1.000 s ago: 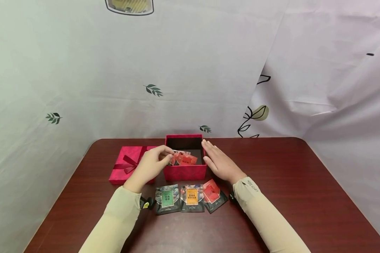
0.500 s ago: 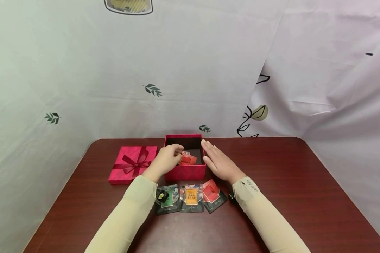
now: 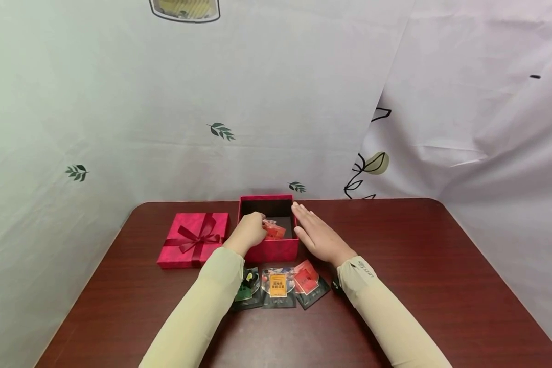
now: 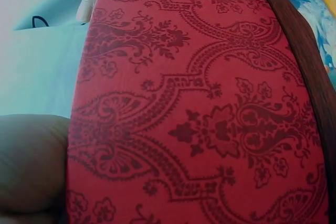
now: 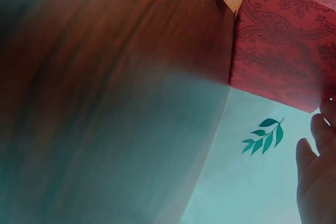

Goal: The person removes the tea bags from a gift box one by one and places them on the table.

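Observation:
A red patterned gift box (image 3: 273, 250) stands lidless at the table's back; its wall (image 4: 199, 103) fills the left wrist view. My left hand (image 3: 250, 231) reaches over its left front rim, fingers hidden inside; whether they hold anything cannot be seen. Beside that hand, red and orange sachets (image 3: 274, 231) lie in the box. Straight-fingered, my right hand (image 3: 319, 235) lies along the right side of the box. In front are a green-labelled sachet (image 3: 245, 294), partly covered by my left wrist, an orange-labelled sachet (image 3: 278, 287) and a tilted red-labelled sachet (image 3: 309, 283).
The box's red lid (image 3: 195, 240), tied with a dark red ribbon bow, lies left of the box. Everything stands on a dark wooden table (image 3: 395, 245). A pale cloth (image 3: 276, 102) with printed leaves hangs behind it.
My left hand has moved rightward and down into the box, its fingers passing out of sight. The left sleeve now hides more of the green-labelled sachet. My right hand has stayed in place.

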A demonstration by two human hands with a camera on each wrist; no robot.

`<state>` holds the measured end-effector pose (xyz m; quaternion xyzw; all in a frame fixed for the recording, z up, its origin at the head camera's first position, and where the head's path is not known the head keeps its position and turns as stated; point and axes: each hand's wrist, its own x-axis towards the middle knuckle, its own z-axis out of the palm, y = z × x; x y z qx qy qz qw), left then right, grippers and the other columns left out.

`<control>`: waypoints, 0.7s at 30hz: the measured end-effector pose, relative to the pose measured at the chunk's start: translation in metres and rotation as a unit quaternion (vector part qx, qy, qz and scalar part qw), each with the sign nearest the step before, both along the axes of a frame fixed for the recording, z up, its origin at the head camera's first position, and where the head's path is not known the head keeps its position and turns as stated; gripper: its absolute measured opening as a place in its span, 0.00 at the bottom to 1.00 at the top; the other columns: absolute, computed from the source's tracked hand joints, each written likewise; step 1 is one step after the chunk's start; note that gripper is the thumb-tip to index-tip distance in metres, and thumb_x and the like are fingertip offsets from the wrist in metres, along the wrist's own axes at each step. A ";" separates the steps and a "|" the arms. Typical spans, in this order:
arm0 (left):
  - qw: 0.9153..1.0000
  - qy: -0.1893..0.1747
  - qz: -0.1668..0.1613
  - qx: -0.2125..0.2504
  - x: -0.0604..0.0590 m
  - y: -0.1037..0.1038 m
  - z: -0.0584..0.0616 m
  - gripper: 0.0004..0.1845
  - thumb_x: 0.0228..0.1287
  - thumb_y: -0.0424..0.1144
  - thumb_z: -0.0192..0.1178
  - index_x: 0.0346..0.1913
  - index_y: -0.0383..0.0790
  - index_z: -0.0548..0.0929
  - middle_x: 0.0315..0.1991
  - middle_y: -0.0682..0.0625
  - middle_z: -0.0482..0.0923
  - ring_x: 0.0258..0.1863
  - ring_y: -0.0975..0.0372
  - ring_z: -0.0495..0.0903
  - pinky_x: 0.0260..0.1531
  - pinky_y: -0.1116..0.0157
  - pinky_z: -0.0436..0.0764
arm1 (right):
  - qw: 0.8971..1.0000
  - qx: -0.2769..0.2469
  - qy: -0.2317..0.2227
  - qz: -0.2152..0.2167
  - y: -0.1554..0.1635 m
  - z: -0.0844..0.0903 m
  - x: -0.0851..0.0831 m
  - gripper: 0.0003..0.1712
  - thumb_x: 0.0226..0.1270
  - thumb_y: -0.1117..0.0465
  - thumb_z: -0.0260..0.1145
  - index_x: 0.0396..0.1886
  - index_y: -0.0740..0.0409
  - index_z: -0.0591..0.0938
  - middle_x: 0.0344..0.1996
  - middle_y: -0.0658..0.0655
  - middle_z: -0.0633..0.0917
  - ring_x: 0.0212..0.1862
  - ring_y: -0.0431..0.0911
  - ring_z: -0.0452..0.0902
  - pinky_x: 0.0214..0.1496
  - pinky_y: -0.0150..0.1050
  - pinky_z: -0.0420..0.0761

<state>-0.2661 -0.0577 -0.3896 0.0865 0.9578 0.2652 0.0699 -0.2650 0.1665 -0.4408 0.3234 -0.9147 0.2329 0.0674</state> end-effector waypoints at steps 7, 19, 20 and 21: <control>0.999 -0.036 0.006 -0.013 -0.005 0.000 -0.002 0.03 0.64 0.29 0.62 0.38 0.31 0.83 0.35 0.42 0.82 0.28 0.56 0.71 0.31 0.62 0.73 | 1.000 0.001 -0.002 -0.002 0.000 -0.002 -0.002 0.36 0.81 0.55 0.53 0.81 0.60 0.54 0.80 0.57 0.55 0.81 0.51 0.46 0.78 0.54 0.54; 0.998 -0.056 0.011 -0.019 -0.015 0.004 -0.009 0.09 0.66 0.34 0.62 0.42 0.29 0.85 0.43 0.39 0.84 0.31 0.55 0.73 0.36 0.60 0.77 | 1.000 0.001 -0.005 -0.008 0.001 0.000 0.001 0.36 0.81 0.54 0.52 0.81 0.60 0.54 0.80 0.57 0.55 0.81 0.51 0.46 0.79 0.53 0.53; 0.998 -0.055 0.014 -0.019 -0.015 0.004 -0.009 0.09 0.66 0.34 0.62 0.42 0.29 0.85 0.44 0.39 0.84 0.31 0.55 0.73 0.36 0.60 0.77 | 1.000 0.001 -0.005 -0.008 0.001 0.000 0.001 0.36 0.81 0.55 0.53 0.81 0.60 0.54 0.80 0.57 0.55 0.81 0.51 0.46 0.79 0.53 0.52; 0.998 -0.055 0.017 -0.020 -0.015 0.004 -0.010 0.09 0.66 0.34 0.62 0.42 0.29 0.85 0.44 0.39 0.84 0.31 0.55 0.73 0.36 0.60 0.77 | 1.000 0.000 -0.006 -0.008 0.001 0.000 0.001 0.36 0.81 0.55 0.53 0.81 0.60 0.54 0.80 0.57 0.55 0.81 0.51 0.46 0.79 0.52 0.52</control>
